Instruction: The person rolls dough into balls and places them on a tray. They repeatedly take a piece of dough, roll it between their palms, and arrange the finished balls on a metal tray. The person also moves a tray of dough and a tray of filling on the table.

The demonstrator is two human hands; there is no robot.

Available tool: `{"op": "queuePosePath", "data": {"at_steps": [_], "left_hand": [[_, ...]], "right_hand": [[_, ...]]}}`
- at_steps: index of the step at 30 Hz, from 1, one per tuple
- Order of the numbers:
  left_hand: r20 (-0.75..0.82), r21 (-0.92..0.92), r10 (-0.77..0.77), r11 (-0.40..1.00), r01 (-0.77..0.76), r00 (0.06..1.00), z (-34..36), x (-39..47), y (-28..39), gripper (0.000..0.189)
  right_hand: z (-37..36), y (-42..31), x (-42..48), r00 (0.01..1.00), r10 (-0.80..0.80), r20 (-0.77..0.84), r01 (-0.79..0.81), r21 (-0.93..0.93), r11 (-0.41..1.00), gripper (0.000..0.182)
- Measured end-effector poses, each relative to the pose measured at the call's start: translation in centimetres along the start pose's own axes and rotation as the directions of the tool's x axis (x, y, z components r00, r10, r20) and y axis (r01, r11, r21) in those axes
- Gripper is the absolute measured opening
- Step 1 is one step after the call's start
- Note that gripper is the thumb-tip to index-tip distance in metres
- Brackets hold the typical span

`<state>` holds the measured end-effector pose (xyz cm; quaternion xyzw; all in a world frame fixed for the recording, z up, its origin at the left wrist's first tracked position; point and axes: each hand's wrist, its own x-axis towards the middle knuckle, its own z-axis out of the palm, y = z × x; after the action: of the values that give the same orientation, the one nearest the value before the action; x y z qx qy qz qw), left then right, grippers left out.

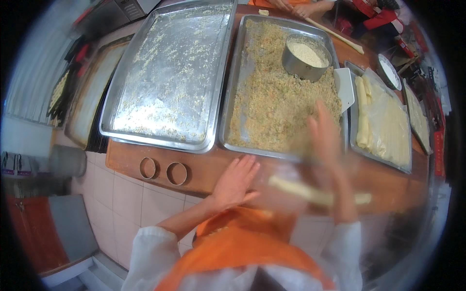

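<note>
My left hand [236, 180] lies palm down on the wooden table's front edge, fingers slightly spread and nothing in them. Its fingertips are just short of a metal tray [255, 149] spread with crumbly, flecked filling [276, 102]. Over the front right of that filling is my right hand [325, 132], motion-blurred; whether anything is in it is unclear. A pale dough strip [295, 187] lies on the table below the tray, partly hidden behind my right forearm. In the tray a round metal container [304, 67] holds pale crumbs [307, 54], and a white scraper [344, 89] rests against the right rim.
A larger metal tray [171, 80] with scattered crumbs is on the left. Two metal rings [177, 174] lie near the front edge. At right, a tray holds dough rolls [362, 116] under plastic [387, 120], with a white bowl [389, 71] behind. Another person's hands [305, 9] touch a dough rope [336, 35].
</note>
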<state>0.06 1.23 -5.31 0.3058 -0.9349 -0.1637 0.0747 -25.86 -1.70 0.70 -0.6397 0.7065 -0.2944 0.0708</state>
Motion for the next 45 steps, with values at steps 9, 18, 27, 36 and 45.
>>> {"op": "queuePosePath", "data": {"at_steps": [9, 18, 27, 36, 45], "left_hand": [[-0.051, -0.092, 0.002, 0.996, -0.007, 0.999, 0.9, 0.4, -0.6, 0.065], [-0.109, -0.124, 0.010, 0.992, -0.024, 0.994, 1.4, 0.4, -0.6, 0.062], [-0.141, -0.086, 0.019, 0.996, -0.032, 0.990, 1.5, 0.5, -0.6, 0.061], [-0.155, -0.098, 0.045, 0.993, -0.060, 0.987, 1.5, 0.4, -1.0, 0.060], [-0.112, -0.173, 0.026, 0.984, -0.045, 0.993, 1.3, 0.5, -0.9, 0.067]], "right_hand": [[8.1, 1.1, 3.2, 0.987, -0.162, -0.017, 0.152, -0.272, 0.950, 0.047], [8.4, 0.2, 3.8, 0.964, -0.266, 0.004, 0.258, -0.254, 0.932, 0.042], [9.6, -1.1, 3.8, 0.907, -0.421, 0.005, 0.410, -0.234, 0.881, 0.047], [10.2, -2.7, 2.7, 0.761, -0.618, 0.197, 0.646, -0.139, 0.751, 0.040], [14.6, -1.1, 10.7, 0.873, -0.303, 0.381, 0.369, -0.111, 0.923, 0.030]]}}
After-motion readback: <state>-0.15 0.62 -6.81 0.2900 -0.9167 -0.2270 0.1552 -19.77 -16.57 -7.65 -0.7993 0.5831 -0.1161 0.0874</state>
